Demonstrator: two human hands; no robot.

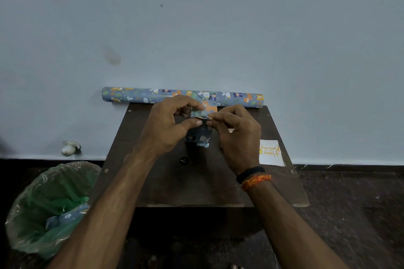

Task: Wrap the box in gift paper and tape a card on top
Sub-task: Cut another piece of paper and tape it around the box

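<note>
A small box (199, 136) covered in blue animal-print gift paper stands on end in the middle of the dark wooden table (166, 183). My left hand (166, 125) pinches the paper at the box's upper end between thumb and fingers. My right hand (237, 135) pinches the same folded paper flap (207, 106) from the right side. The flap sticks up above both hands. A white "Happy Birthday" card (271, 153) lies flat on the table's right side, apart from the hands.
A roll of the same gift paper (135, 95) lies along the table's far edge against the pale wall. A bin lined with a green bag (50, 203), holding a paper scrap, stands on the floor at the left.
</note>
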